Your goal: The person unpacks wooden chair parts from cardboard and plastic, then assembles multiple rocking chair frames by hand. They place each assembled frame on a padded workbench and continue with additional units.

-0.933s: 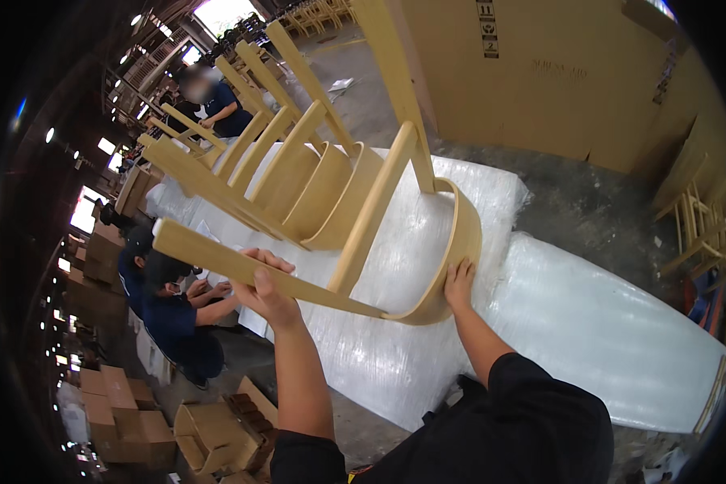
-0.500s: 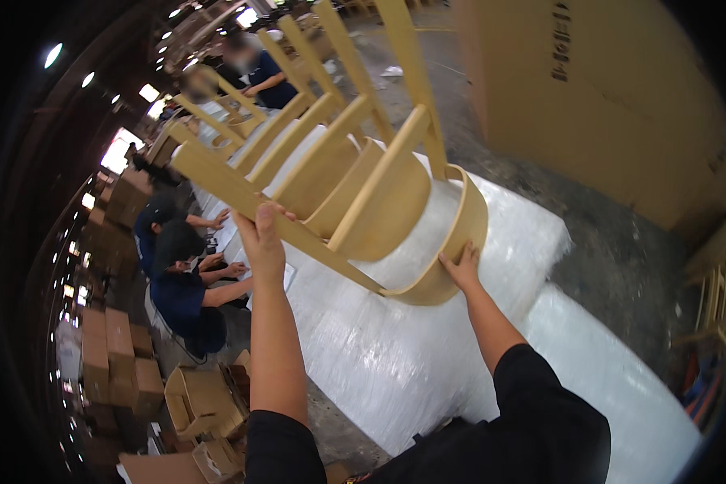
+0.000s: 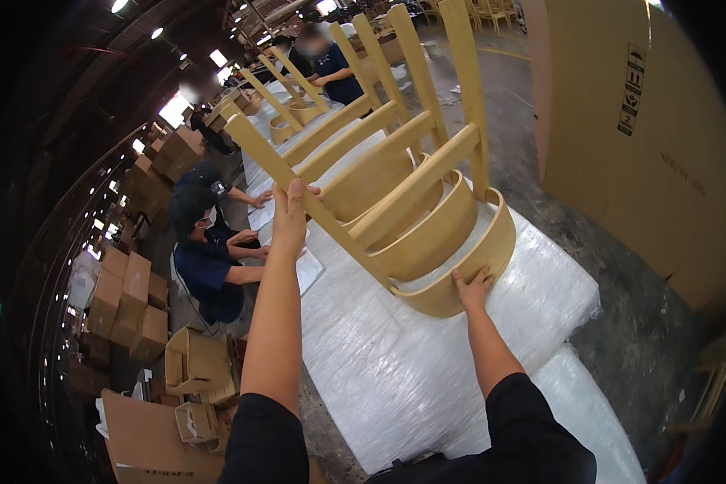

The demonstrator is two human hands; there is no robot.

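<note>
Straight ahead, beyond my forearms, I have the pale wooden chair frame [image 3: 415,187], tilted above the table [image 3: 363,379], its long legs running up and away. The left hand [image 3: 293,210] is clasped around the near leg, well up its length; the right hand [image 3: 473,288] lies spread against the outside of the curved wooden band at the low end, though I cannot tell whether it pinches the rim. So the right is nearer the band, the left nearer the leg tips. Similar frames stand close behind. Glossy plastic film covers the table; people in dark blue shirts [image 3: 206,270] work at its left, and a tall brown cardboard carton [image 3: 621,185] stands at right.
</note>
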